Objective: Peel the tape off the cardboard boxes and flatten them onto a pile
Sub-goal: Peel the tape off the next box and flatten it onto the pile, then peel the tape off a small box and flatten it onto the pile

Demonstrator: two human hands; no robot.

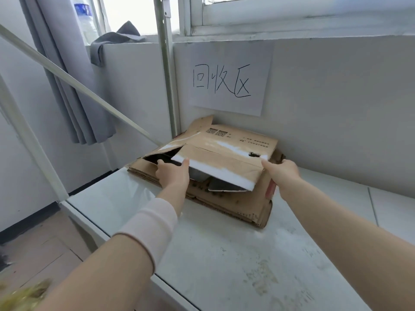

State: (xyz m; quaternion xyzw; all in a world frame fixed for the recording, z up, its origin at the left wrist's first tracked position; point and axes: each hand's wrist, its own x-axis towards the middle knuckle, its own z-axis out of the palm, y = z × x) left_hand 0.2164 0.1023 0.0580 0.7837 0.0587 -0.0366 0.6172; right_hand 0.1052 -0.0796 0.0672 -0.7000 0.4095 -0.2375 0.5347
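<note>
A flattened brown cardboard box (226, 151) with torn white patches lies on top of a pile of flattened cardboard (242, 207) at the back of a white table (224, 254), against the wall. My left hand (173, 173) grips the box's near left edge, thumb on top. My right hand (283, 171) holds the box's near right corner. The box's near edge is lifted a little above the pile, and a dark gap shows beneath it.
A paper sign (229, 79) with handwritten characters is stuck on the wall above the pile. A metal post (167, 70) stands left of the pile. A grey curtain (67, 86) hangs at the left. The table's left edge drops to the floor (33, 248).
</note>
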